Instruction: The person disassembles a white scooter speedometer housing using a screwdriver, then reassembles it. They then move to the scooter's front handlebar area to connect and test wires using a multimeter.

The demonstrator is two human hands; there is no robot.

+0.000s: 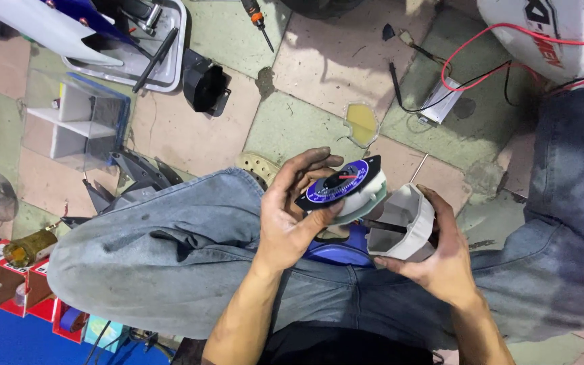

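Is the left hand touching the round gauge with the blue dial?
Touching. The head view shows the left hand wrapped around the round gauge, with the thumb on its rim and the fingers behind it.

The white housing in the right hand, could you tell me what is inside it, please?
The white housing looks hollow, with grey inner walls and a dark slot; the right hand covers its lower part.

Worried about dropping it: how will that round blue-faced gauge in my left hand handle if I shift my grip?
The gauge looks rigid and probably light, since the left hand pinches it alone. Its red needle looks fragile. Greasy fingers may slip.
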